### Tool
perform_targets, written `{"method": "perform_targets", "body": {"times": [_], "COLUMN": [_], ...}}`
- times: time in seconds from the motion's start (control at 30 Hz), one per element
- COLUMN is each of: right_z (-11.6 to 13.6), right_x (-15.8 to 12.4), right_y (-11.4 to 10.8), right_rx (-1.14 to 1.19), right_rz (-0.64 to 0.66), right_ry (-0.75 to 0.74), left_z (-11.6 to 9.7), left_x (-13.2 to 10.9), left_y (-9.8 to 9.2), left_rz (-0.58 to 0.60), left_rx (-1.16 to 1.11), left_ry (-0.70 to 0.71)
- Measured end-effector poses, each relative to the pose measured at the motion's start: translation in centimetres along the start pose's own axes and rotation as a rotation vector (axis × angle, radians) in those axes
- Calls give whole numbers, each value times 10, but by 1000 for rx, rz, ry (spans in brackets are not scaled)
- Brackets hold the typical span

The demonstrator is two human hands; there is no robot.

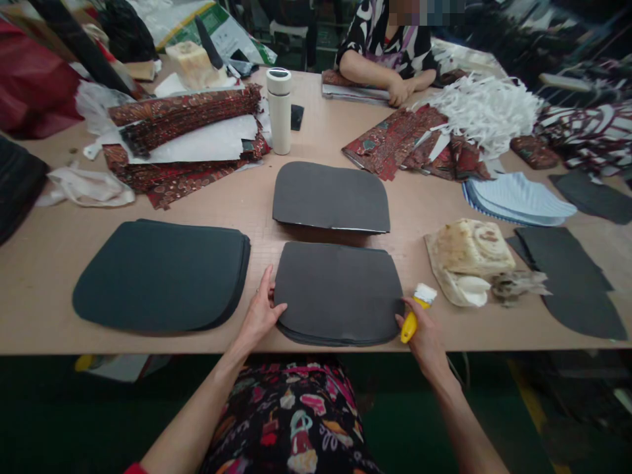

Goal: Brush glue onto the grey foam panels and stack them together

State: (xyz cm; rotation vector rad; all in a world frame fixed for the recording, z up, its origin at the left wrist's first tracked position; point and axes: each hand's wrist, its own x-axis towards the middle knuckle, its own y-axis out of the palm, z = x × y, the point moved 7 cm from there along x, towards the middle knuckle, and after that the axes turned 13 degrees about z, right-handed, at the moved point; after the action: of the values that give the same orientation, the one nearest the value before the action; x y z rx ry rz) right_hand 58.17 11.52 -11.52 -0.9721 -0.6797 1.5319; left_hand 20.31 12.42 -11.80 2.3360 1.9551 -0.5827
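Soft light across the tabletop, murky dimness over the floor, blur toward the corners.

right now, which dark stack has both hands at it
The near middle stack: the left hand is at its left edge, the right hand at its right. No hand touches the left stack, rear stack or far-right pieces.

Dark green floor, tan table
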Motion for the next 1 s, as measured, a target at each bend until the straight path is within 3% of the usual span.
{"method": "perform_targets", "body": {"times": [0.63, 1.0], "right_z": [5, -1], "right_x": [-1, 0], "right_y": [-2, 0], "right_rx": [25, -16], "right_rz": [13, 18], "right_ry": [12, -1], "left_z": [-3, -23], "left_x": [-5, -7], "left_y": [2, 8], "left_rz": [35, 39], "left_rx": [139, 460], "left_ry": [41, 152]}}
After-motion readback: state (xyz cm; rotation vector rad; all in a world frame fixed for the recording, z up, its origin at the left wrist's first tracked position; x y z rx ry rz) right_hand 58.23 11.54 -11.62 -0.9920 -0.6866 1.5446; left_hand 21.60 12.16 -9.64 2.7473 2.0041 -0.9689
